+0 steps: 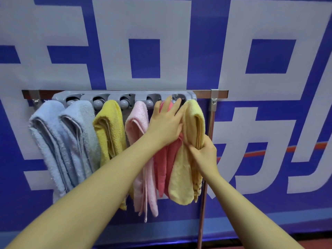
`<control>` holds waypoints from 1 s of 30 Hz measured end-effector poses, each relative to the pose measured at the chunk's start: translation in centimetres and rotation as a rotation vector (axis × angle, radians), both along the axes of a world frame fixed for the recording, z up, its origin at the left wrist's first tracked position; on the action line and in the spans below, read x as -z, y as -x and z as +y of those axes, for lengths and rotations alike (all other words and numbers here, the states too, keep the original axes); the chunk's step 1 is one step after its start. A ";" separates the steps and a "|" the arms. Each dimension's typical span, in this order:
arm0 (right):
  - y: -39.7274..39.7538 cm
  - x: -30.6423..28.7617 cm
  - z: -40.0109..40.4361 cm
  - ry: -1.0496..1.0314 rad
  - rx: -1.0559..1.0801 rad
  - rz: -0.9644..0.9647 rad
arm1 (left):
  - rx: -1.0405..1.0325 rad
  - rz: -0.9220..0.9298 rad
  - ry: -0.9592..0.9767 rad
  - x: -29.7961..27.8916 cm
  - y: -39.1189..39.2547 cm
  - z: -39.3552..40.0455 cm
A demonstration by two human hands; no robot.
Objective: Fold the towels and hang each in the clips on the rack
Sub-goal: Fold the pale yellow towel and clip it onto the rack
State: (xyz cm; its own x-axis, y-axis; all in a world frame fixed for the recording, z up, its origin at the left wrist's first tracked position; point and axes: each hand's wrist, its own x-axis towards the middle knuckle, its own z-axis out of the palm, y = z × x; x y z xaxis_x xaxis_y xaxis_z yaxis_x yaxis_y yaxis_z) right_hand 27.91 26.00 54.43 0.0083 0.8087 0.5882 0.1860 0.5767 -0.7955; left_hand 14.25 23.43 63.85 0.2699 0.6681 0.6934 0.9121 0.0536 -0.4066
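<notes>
A grey clip rack [124,95] on a metal bar holds several folded towels: two light blue [48,133], a yellow [109,126], a pale pink [138,133], a coral red [162,168] and a pale yellow towel [193,126] at the far right. My left hand [166,121] lies flat with straight fingers on the coral towel, fingertips up by the last clip and against the pale yellow towel's left edge. My right hand [203,155] grips the pale yellow towel's fold lower down, fingers curled round it.
The rack's bar [203,91] sits on a chrome upright pole [204,203] at the right. Behind hangs a blue and white banner [251,69]. A reddish floor strip [316,243] shows at the bottom right.
</notes>
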 end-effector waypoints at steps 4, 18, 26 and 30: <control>-0.7 0.3 0.0 0.007 0.021 0.048 | 0.146 0.166 -0.028 3.2 1.2 -0.8; -1.8 -0.7 -0.7 -0.008 0.284 -0.057 | 0.442 0.177 -0.028 3.7 4.3 -3.3; -0.8 -0.2 -2.3 0.061 0.108 0.121 | 0.379 0.107 -0.057 4.8 2.7 -4.5; -1.1 -0.5 -2.8 0.042 0.067 0.138 | 0.308 0.211 -0.020 7.4 1.3 -3.9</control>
State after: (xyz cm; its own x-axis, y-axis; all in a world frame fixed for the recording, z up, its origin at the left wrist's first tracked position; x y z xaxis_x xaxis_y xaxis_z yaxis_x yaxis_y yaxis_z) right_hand 29.04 23.19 54.96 0.1411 0.8277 0.5431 0.1103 0.5320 -0.8395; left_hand 12.95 19.49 56.47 0.5947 0.5205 0.6127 0.7826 -0.2006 -0.5893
